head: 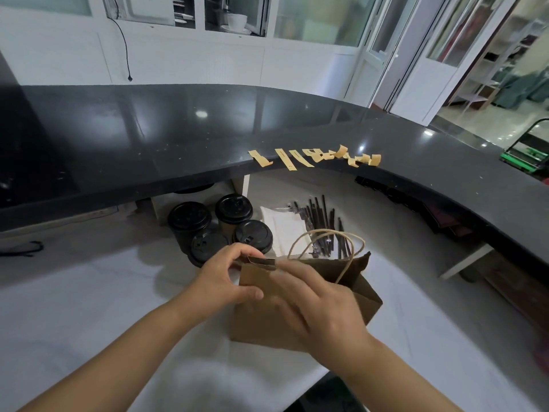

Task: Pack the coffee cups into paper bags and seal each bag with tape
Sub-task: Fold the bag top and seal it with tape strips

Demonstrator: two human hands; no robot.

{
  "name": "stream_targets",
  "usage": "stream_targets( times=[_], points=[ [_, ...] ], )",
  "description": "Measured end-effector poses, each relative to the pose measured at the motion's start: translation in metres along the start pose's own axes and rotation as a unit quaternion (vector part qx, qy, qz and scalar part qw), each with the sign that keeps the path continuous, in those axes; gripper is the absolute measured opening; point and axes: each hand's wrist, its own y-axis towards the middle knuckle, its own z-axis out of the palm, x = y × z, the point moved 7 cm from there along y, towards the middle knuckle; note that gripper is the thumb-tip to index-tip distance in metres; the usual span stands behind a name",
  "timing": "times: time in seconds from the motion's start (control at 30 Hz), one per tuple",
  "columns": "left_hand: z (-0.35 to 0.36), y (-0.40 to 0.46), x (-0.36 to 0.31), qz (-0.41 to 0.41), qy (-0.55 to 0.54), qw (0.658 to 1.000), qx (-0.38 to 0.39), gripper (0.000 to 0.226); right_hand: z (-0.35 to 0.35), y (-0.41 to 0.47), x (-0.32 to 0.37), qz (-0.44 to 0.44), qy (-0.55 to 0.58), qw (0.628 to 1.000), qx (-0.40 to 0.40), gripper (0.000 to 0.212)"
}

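Your left hand (221, 276) and right hand (319, 304) both work at the top of a brown paper bag (261, 319) that stands upright on the white table (89, 307) in front of you. The left fingers (248, 251) curl over the bag's folded top edge and pinch it, with the thumb lying against the near face. Your right hand lies across the bag's front and upper edge, its fingers stretched toward the fold and blurred, so you cannot tell whether they pinch the paper or only press on it. The bag's twine handles (329, 242) stick up behind your right hand.

Just behind the bag, four coffee cups (233, 208) with black lids stand close together on the table. To their right lie white napkins (286, 230) and a bundle of dark stirrers (322, 221).

Along the near edge of the raised black counter (148, 135), a row of tan tape strips (315, 156) hangs stuck by one end, well apart from the bag.
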Motion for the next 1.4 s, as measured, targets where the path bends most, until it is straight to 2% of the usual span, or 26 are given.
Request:
stream_targets(
  times=[0.1,0.23,0.4,0.53,0.7,0.77,0.9,1.07,1.17,1.3,1.4],
  points=[
    [0.0,0.0,0.001,-0.002,0.006,1.0,-0.009,0.051,0.028,0.009,-0.018,0.098,-0.043,0.99,0.092,0.046],
    [0.001,0.001,0.0,-0.005,0.0,1.0,-0.007,0.056,0.038,0.012,-0.029,0.156,-0.034,0.975,0.154,0.062],
    [0.0,0.0,-0.001,0.0,-0.012,1.0,-0.002,0.051,0.038,0.02,-0.033,0.191,-0.018,0.964,0.185,0.037],
    [-0.003,0.003,0.0,0.001,0.002,1.0,-0.016,0.046,0.039,0.023,-0.038,0.212,0.011,0.96,0.181,0.032],
    [-0.007,0.01,-0.006,0.045,0.032,0.998,-0.025,0.036,0.042,0.025,-0.041,0.194,0.033,0.965,0.171,0.024],
    [-0.008,0.012,-0.007,0.05,0.01,0.998,-0.026,0.033,0.043,0.026,-0.043,0.197,0.035,0.964,0.173,0.024],
    [-0.006,0.015,-0.005,0.039,-0.025,0.999,-0.022,0.028,0.043,0.032,-0.036,0.185,0.026,0.964,0.19,0.04],
    [-0.006,0.018,-0.005,0.063,-0.042,0.997,-0.018,0.022,0.004,0.068,-0.011,0.083,0.01,0.994,0.064,0.022],
    [-0.008,0.018,-0.005,0.068,-0.044,0.997,-0.002,0.023,-0.02,0.099,-0.029,0.145,0.053,0.988,0.03,0.02],
    [-0.008,0.019,-0.004,0.059,-0.028,0.998,0.02,0.024,-0.027,0.144,-0.063,0.171,-0.03,0.976,0.131,0.022],
    [-0.009,0.021,-0.006,0.061,-0.025,0.997,0.03,0.022,-0.008,0.17,-0.094,0.181,-0.047,0.965,0.186,0.022]
  ],
)
